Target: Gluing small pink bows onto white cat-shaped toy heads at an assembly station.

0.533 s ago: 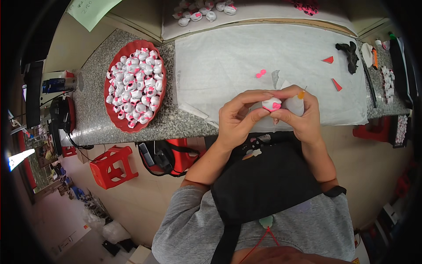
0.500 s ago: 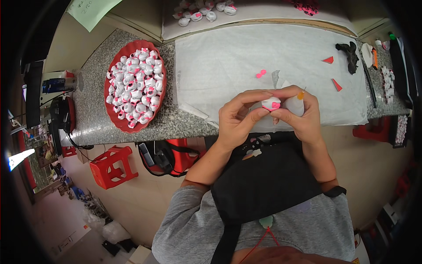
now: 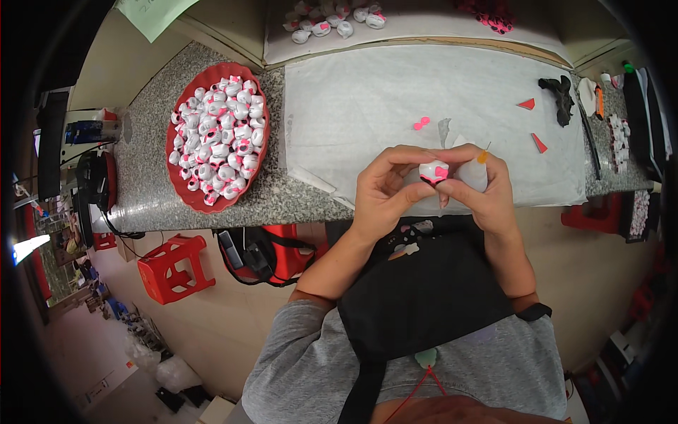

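Observation:
My left hand (image 3: 380,185) pinches a small white figurine head (image 3: 429,172) with a pink bow and a dark-and-pink lower edge. My right hand (image 3: 496,192) has its thumb tip against the same piece. Between its fingers is a translucent squeeze bottle (image 3: 474,174) with an orange collar and a thin needle tip pointing up. Both hands meet over the near edge of the white sheet (image 3: 353,92). Just beyond them lie two joined pink bits (image 3: 421,123) and a torn grey scrap (image 3: 443,131). The figurine's underside is hidden by the fingers.
On the left a red scalloped tray (image 3: 226,203) is heaped with similar white-and-pink pieces. Two red triangles (image 3: 539,143) and a crumpled black item (image 3: 561,99) lie right. More white pieces (image 3: 345,28) sit on the back shelf. A red stool (image 3: 176,268) stands below left.
The figurine has turned slightly in my fingers, so more of its dark lower edge shows. The bottle stays in my right hand, and the whole view has shifted a little.

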### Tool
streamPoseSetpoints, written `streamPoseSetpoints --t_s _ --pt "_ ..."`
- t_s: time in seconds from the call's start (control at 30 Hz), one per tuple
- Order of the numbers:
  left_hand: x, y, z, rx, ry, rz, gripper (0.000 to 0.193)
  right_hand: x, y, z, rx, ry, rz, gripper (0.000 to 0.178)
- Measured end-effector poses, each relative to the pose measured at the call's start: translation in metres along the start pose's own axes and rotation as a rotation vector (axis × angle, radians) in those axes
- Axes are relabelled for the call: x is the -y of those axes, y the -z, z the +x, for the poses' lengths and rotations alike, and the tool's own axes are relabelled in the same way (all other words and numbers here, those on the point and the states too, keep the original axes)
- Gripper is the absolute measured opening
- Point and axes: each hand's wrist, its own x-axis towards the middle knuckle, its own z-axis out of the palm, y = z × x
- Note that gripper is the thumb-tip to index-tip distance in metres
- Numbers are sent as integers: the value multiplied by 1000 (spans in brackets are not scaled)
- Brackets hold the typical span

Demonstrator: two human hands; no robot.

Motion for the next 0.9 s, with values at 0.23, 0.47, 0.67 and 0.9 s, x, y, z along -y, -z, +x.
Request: streamPoseSetpoints --t_s 0.23,0.47,0.67,0.9 --pt "-9 3 -8 -59 47 43 21 -10 -8 1 -18 -16 3 24" --pt "-41 38 -10 -163 -357 513 18 0 -30 12 -24 -22 -22 37" --pt "-137 108 -15 -823 -590 1414 36 2 7 17 -118 10 -63 38" --pt "-74 54 79 -39 -531 1539 25 8 29 7 -231 59 -92 38"
